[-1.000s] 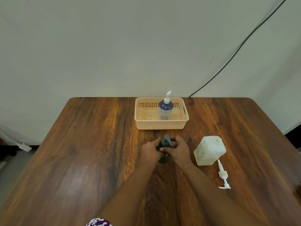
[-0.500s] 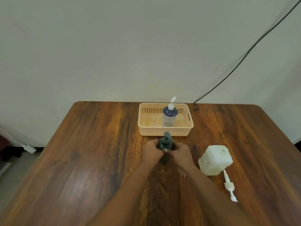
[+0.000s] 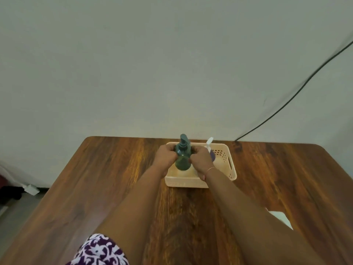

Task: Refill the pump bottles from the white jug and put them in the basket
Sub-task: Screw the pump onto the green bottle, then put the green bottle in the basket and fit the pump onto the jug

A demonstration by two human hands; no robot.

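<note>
The dark green pump bottle (image 3: 183, 155) is upright over the left half of the peach basket (image 3: 229, 165), held between both hands. My left hand (image 3: 165, 156) grips its left side and my right hand (image 3: 200, 159) grips its right side. Whether its base touches the basket floor is hidden. The blue pump bottle (image 3: 211, 153) with a white pump stands in the basket behind my right hand, mostly hidden. Just a corner of the white jug (image 3: 280, 218) shows past my right forearm, at the right.
The basket stands near the far edge of the wooden table (image 3: 95, 178), close to the wall. A black cable (image 3: 298, 90) runs down the wall at the right. The floor shows off the table's left edge.
Both hands lifted the green bottle off the table in front of the basket and carried it away from me, over the basket. The view tilted, so the jug slid toward the lower right.
</note>
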